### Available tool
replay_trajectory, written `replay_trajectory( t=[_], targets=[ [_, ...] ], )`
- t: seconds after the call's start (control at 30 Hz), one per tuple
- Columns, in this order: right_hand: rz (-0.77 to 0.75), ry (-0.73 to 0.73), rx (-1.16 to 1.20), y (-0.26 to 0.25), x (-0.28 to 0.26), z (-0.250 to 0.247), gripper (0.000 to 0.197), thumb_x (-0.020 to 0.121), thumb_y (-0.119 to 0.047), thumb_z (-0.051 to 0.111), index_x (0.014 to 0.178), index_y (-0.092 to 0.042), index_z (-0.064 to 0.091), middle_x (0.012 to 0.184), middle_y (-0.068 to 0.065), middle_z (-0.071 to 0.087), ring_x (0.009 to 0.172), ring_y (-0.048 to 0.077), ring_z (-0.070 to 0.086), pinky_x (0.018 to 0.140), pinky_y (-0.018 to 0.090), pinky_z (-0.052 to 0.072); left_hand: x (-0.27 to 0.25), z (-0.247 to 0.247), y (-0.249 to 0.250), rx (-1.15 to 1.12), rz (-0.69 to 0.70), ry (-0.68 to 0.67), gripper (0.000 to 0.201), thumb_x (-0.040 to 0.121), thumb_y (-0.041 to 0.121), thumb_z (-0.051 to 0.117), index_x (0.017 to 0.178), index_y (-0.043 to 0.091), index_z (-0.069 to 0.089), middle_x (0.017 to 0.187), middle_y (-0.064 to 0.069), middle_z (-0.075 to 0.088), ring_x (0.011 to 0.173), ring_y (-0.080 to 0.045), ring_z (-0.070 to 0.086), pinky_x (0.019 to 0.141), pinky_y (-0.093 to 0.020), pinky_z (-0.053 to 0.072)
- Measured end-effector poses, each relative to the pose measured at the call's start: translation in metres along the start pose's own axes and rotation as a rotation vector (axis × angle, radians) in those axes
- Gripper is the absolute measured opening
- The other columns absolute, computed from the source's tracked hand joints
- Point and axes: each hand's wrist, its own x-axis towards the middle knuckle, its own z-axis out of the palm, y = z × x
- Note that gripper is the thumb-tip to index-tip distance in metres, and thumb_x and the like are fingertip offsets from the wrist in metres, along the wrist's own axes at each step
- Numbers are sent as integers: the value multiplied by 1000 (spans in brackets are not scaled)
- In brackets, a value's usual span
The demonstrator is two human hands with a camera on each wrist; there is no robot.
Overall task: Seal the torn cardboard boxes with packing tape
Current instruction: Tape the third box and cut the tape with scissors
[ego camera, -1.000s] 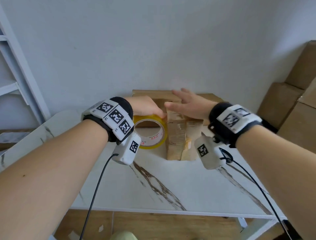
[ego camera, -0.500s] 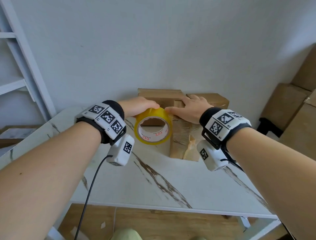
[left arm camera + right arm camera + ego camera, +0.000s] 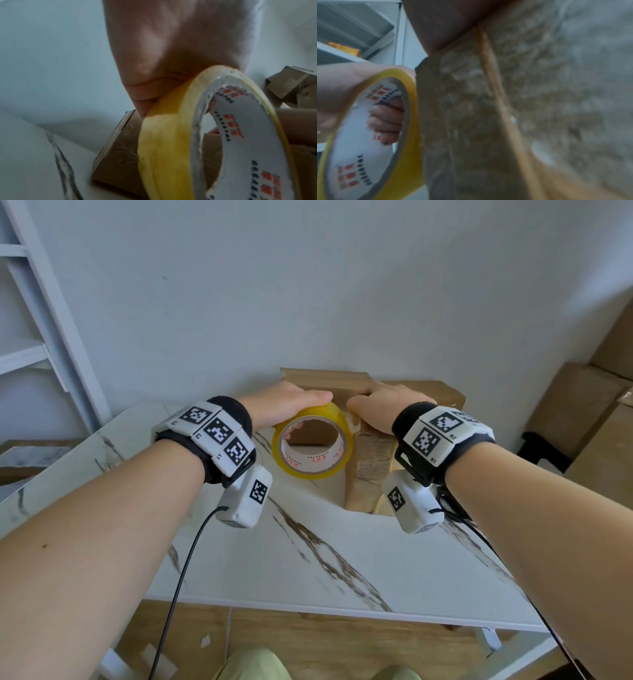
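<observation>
A yellow packing tape roll [image 3: 310, 472] with a white printed core stands on edge, raised at the left of a torn, tape-covered cardboard box [image 3: 371, 463]. My left hand [image 3: 284, 402] grips the roll from above, its fingers [image 3: 387, 119] hooked through the core. The roll [image 3: 163, 142] fills the left wrist view under my palm [image 3: 171, 54]. My right hand [image 3: 380, 405] lies on the box's top near its left edge, thumb by the roll; its fingertips are hidden. The right wrist view shows the wrinkled taped box face [image 3: 539, 108] beside the roll [image 3: 407, 162].
A second cardboard box [image 3: 322, 380] stands behind against the wall. The white marble table [image 3: 342, 559] ends at its front edge close to me. White shelving [image 3: 41, 320] rises at the left, stacked cartons [image 3: 582, 412] at the right. A black cable [image 3: 178, 587] hangs from my left wrist.
My left hand has lifted and tipped the roll up to the box's top edge. My right hand's outstretched fingers have settled down onto the box top.
</observation>
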Motion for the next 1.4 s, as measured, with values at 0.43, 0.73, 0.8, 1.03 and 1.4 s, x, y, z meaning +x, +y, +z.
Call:
replay_trajectory(
  t=[0.43,0.73,0.8,1.03,1.4],
  targets=[
    [-16,-7,544,15,1,-11,42,80,-21,51,38,-20,53,41,-8,52,59,19,40,57,27,32,-6,-16,2,-104,46,55,48,94,42,48,53,18,50,36,11,47,32,-3,43,43,-13,38],
    [107,-8,861,46,2,-4,21,81,-15,52,61,-12,44,65,4,41,59,18,36,55,27,28,-9,-34,-7,1,-23,119,42,87,45,59,55,19,53,47,8,55,48,-8,52,62,-22,39],
    [139,-48,937,50,-1,-1,15,67,-22,56,68,-14,44,69,6,40,60,20,36,57,27,27,-9,-31,-11,18,-41,95,40,86,46,58,57,18,57,46,10,57,50,-8,55,62,-21,41],
    [147,-67,1024,67,5,10,19,56,-26,56,56,-17,40,38,-5,44,42,17,41,52,28,29,-1,-23,-10,32,-70,10,38,89,47,54,79,13,67,76,-2,67,69,-14,63,68,-24,51],
    [204,-138,1129,72,14,22,11,75,-12,48,86,-10,48,78,7,47,57,22,45,62,32,41,10,-24,18,596,-71,103,52,81,48,63,49,16,38,53,-1,33,51,-19,35,58,-29,28]
  ],
)
